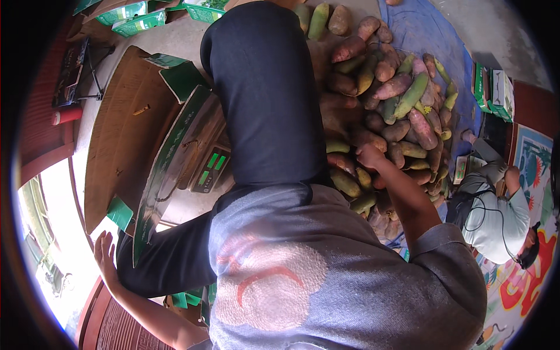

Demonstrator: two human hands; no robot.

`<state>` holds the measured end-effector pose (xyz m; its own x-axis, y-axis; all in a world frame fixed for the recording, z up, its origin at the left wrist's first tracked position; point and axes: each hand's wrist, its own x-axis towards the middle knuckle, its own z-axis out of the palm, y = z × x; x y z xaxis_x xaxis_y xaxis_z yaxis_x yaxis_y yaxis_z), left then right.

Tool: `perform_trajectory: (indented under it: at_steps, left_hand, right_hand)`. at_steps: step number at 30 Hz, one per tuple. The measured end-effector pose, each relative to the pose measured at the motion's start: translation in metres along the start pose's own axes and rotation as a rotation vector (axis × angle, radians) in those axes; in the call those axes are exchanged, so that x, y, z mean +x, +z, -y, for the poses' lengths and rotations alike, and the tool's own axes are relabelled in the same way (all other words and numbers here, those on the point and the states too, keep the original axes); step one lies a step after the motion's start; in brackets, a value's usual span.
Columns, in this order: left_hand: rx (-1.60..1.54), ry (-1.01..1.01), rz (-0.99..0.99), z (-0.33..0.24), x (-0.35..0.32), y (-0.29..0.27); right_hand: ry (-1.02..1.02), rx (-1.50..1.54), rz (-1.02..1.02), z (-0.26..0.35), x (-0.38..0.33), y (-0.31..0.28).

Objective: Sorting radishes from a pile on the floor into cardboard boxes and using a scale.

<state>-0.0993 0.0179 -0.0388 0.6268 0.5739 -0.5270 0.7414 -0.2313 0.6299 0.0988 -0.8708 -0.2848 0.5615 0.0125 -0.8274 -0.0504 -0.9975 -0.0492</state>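
To the right of my knee lies a big pile of thick root vegetables that look like radishes (pixel 412 96), some green and some reddish brown. My right hand (pixel 371 156) reaches into the pile, its fingers curled at a reddish radish (pixel 366 139); how firmly they hold it is partly hidden. Out to the left, my left hand (pixel 105 256) has its fingers stretched out, holding nothing. It is nearest the lower corner of an open cardboard box (pixel 125 140) with green printed flaps. The box stands by a scale (pixel 210 169) with lit green displays, partly covered by my leg.
Blue sheeting (pixel 461 49) spreads beneath the pile. At the right another person (pixel 496 216) in a pale top bends near a second scale (pixel 461 169). Green and white boxes (pixel 493 90) stand beyond, and more green cartons (pixel 140 20) lie at the far left.
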Motion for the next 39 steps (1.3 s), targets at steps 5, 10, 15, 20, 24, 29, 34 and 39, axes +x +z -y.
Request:
perform_trajectory:
  at_steps: [5, 10, 15, 20, 24, 29, 34, 39]
  left_hand:
    - [-0.005, -0.002, -0.011, 0.006, -0.002, -0.004]
    - [-0.003, 0.016, -0.016, 0.006, 0.0, -0.002]
    - [-0.024, 0.032, -0.024, 0.007, -0.004, 0.0]
    - [-0.044, 0.03, -0.017, 0.008, -0.002, -0.002]
    - [-0.054, 0.014, -0.04, 0.015, -0.008, -0.008]
    - [-0.036, 0.002, -0.047, 0.003, 0.003, 0.001]
    - [-0.051, -0.023, -0.091, 0.01, -0.002, -0.004]
    - [-0.052, -0.088, -0.122, 0.005, -0.005, 0.001]
  right_hand:
    - [0.183, -0.21, 0.145, 0.017, -0.033, 0.017]
    - [0.212, -0.215, 0.084, 0.009, -0.028, 0.053]
    - [0.225, -0.232, -0.051, 0.002, -0.02, 0.069]
    - [0.224, -0.209, -0.079, 0.008, -0.019, 0.063]
    - [0.142, -0.03, -0.343, 0.054, -0.004, 0.017]
    - [0.303, 0.078, -0.498, 0.061, 0.055, -0.068]
    - [0.198, -0.199, -0.443, 0.065, 0.094, -0.125]
    - [0.182, -0.522, -0.143, 0.066, 0.123, -0.145]
